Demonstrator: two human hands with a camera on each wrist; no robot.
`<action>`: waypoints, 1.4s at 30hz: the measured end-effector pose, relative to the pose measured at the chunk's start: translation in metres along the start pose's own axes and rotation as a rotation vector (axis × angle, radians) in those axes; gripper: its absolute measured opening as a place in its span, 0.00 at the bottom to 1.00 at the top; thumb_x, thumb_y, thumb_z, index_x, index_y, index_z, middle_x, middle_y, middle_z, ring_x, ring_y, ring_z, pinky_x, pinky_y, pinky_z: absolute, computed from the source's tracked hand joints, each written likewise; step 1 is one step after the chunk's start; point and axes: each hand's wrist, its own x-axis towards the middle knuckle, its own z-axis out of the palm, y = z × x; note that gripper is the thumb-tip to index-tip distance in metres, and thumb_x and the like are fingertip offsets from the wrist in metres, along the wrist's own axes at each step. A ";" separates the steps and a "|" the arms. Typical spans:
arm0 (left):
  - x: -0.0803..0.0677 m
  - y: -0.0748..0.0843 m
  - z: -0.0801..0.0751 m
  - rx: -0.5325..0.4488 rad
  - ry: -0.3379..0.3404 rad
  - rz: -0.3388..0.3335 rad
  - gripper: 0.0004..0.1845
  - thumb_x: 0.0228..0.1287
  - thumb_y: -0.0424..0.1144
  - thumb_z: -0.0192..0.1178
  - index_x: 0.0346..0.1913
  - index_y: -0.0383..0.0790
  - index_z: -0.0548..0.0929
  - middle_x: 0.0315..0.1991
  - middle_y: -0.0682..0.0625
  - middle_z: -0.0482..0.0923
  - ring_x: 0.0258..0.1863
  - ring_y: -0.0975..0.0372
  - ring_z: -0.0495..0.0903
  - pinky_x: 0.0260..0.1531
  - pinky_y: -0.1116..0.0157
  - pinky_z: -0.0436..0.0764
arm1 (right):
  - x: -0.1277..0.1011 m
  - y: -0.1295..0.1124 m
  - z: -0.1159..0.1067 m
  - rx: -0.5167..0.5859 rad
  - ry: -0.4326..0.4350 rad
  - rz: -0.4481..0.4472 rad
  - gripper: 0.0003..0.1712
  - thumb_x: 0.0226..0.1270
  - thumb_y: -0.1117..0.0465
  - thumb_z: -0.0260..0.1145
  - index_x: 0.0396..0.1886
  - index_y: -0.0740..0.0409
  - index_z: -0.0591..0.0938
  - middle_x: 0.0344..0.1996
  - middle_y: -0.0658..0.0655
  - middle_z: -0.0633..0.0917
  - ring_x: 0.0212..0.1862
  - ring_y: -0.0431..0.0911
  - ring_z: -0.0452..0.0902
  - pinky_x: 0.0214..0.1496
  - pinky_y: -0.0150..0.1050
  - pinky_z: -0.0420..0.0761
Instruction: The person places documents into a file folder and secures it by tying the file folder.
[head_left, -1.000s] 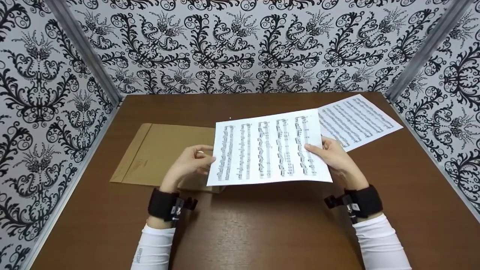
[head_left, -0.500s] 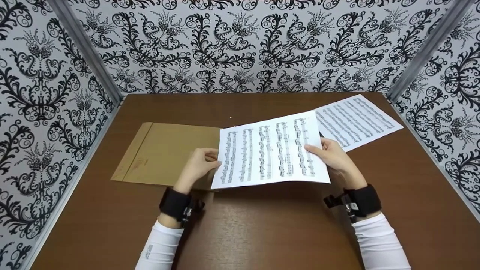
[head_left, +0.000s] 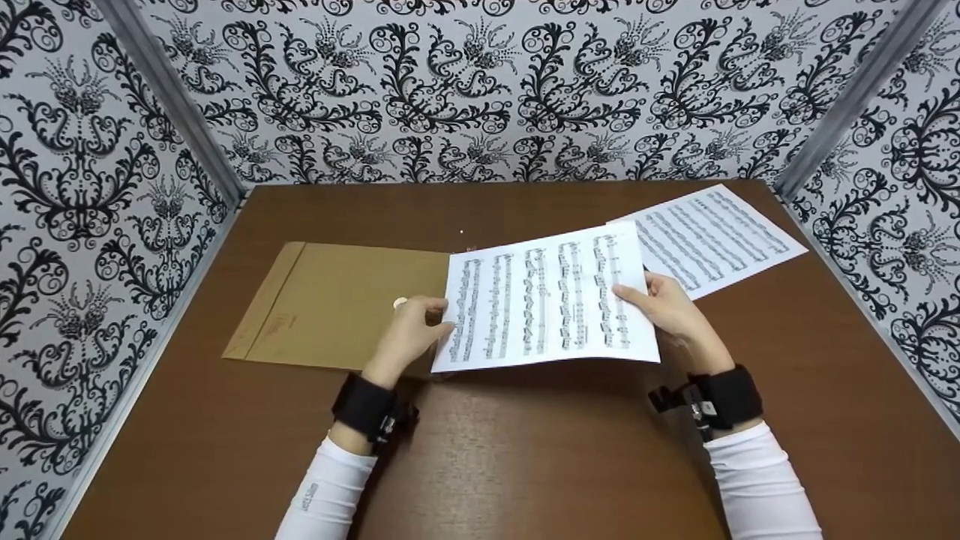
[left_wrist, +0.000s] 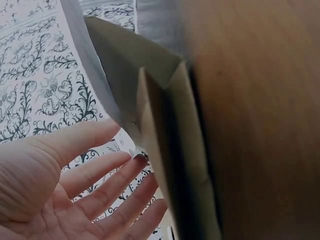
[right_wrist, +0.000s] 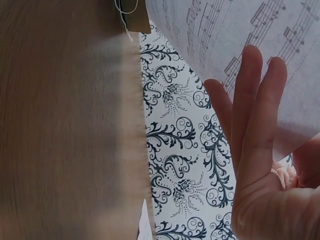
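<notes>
A sheet of music is held up off the table between my hands. My left hand pinches its left edge, thumb in front and fingers behind. My right hand grips the right edge, with its thumb on the printed side; in the right wrist view its fingers stretch out beneath the paper. Partly covered by the left hand and the sheet lies a brown envelope. A gap shows at the edge of the envelope in the left wrist view. Beside the left hand is a small white disc.
A second sheet of music lies at the back right of the brown table, partly behind the held one. Thin string hangs by the envelope in the right wrist view. Patterned walls enclose the table's back and sides.
My left hand has moved to the right, and the held sheet's left edge has shifted right with it, baring more of the envelope. The right hand stays almost in place.
</notes>
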 end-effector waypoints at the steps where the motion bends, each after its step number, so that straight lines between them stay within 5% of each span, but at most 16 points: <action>1: 0.000 0.000 0.001 0.021 0.002 0.006 0.23 0.62 0.31 0.68 0.59 0.24 0.82 0.55 0.32 0.85 0.57 0.44 0.84 0.63 0.49 0.79 | 0.000 0.000 0.000 0.000 0.001 0.003 0.29 0.80 0.56 0.58 0.69 0.74 0.70 0.33 0.42 0.89 0.33 0.40 0.90 0.35 0.34 0.89; 19: -0.003 0.007 0.006 0.281 -0.124 0.016 0.29 0.64 0.43 0.70 0.64 0.31 0.80 0.65 0.34 0.79 0.67 0.41 0.76 0.70 0.46 0.74 | 0.001 0.001 -0.004 -0.069 -0.007 0.028 0.31 0.80 0.53 0.59 0.68 0.74 0.71 0.32 0.42 0.89 0.32 0.39 0.90 0.35 0.35 0.89; 32: 0.004 0.018 0.005 0.511 -0.241 0.105 0.33 0.71 0.54 0.62 0.68 0.33 0.77 0.70 0.33 0.72 0.72 0.35 0.68 0.76 0.42 0.64 | 0.002 0.003 -0.007 -0.035 -0.003 0.032 0.31 0.80 0.55 0.58 0.68 0.77 0.70 0.32 0.41 0.89 0.32 0.37 0.89 0.34 0.33 0.88; 42: 0.005 0.024 0.005 0.606 -0.292 0.052 0.36 0.71 0.58 0.60 0.72 0.37 0.73 0.75 0.35 0.67 0.76 0.37 0.64 0.71 0.39 0.71 | 0.002 0.004 -0.009 -0.143 0.012 0.006 0.30 0.80 0.53 0.58 0.66 0.75 0.74 0.35 0.45 0.91 0.31 0.36 0.89 0.33 0.32 0.87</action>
